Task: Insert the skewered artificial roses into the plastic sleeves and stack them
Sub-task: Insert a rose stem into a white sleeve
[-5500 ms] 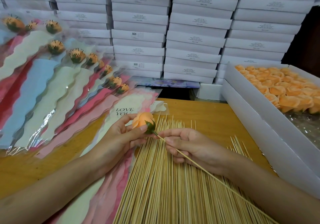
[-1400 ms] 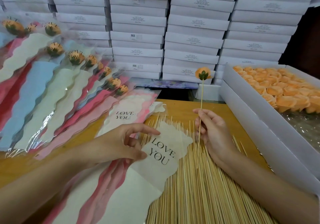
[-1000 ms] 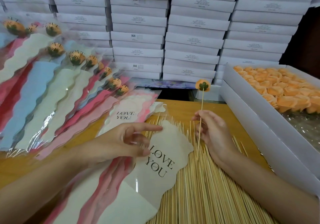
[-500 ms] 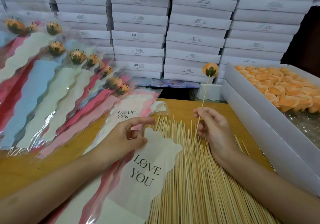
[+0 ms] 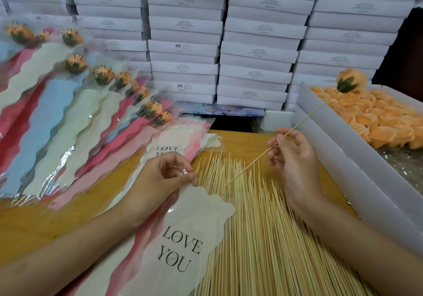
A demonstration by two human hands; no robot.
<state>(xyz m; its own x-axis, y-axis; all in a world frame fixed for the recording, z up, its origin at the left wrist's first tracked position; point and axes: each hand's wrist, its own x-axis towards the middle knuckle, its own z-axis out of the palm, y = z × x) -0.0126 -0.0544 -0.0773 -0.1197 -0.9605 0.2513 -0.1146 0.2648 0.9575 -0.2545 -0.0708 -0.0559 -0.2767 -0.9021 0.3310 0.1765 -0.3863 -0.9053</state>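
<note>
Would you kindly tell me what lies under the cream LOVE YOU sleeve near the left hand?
The sleeve lies over the bamboo skewers on its right and pink sleeves on its left; how far they run beneath is covered.

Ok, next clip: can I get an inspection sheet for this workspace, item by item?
Surface: wooden table, mostly covered by sleeves and skewers.
Job's things: skewered rose held tilted, its head above the open box; cream LOVE YOU sleeve lying partly on the skewer pile; finished sleeved roses fanned out at left.
Clutter: pile of bare skewers; open box of loose orange rose heads.
Hands: left hand pinches the sleeve's clear top edge; right hand pinches the rose's skewer.
Cables: nothing seen.
Surroundings: stacked white boxes behind the table.
</note>
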